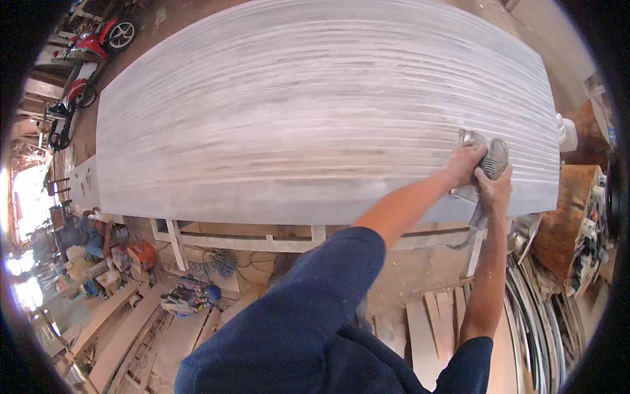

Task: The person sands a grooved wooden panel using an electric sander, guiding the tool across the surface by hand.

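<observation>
A long panel (295, 131) with a grooved, whitish-grey surface lies flat on a frame in front of me. Near its right end a dusty grey power sander (497, 157) rests on the surface. My left hand (464, 164) is closed round the front part of the tool. Just to its right, my right hand (495, 189) wraps round the tool's rear body. A hose or cord hangs from the tool below my right hand, over the panel's near edge. The underside of the tool is hidden.
Red motorcycles (85, 49) stand at the upper left. A person (95, 233) crouches at the far left near an orange box (141, 253). Wooden boards (125, 328) lie on the floor at lower left, long strips (535, 322) at lower right. A brown cabinet (566, 213) stands right.
</observation>
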A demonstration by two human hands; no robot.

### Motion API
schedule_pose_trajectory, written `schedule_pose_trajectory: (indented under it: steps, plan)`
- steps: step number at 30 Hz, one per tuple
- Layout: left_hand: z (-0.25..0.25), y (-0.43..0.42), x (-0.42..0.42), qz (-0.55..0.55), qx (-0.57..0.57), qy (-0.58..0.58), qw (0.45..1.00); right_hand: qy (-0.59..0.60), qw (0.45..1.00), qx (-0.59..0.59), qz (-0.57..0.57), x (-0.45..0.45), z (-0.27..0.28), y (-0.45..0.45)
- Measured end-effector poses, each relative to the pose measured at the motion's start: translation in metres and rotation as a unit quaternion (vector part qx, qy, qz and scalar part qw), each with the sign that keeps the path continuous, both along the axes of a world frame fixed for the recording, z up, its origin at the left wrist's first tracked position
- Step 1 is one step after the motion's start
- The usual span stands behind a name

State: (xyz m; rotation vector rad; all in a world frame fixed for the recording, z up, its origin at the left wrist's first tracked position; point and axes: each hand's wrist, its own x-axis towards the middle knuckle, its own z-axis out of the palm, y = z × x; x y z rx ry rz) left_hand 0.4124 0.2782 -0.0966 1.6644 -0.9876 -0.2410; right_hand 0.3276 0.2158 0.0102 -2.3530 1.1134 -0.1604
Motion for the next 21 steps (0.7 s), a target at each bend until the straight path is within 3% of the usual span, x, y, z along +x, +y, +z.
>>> schedule_pose_trajectory:
  steps: [3,5,7,14,16,18,21]
  plan:
    - [-0.002,0.054,0.009,-0.002,0.005,0.021,1.000,0.002,1.000,-0.003,0.019,0.007,0.000,0.041]
    - [0.002,0.107,0.020,0.017,0.024,0.018,0.999,-0.008,0.998,0.056,0.027,0.024,0.004,0.091]
    - [0.000,0.160,0.031,0.066,0.085,0.017,0.994,-0.049,0.995,0.054,0.067,0.039,0.007,0.142]
    - [0.001,0.381,0.086,0.144,0.097,0.022,0.985,-0.044,0.979,0.097,0.172,0.112,-0.004,0.334]
    - [-0.012,0.445,0.103,0.213,0.083,-0.023,0.973,-0.042,0.971,0.125,0.200,0.134,-0.010,0.393]
    - [-0.001,0.509,0.108,0.274,0.060,0.025,0.959,-0.082,0.948,0.062,0.301,0.155,-0.024,0.449]
    - [0.017,0.599,0.119,0.330,0.005,0.097,0.939,-0.066,0.928,0.064,0.360,0.185,-0.024,0.540]
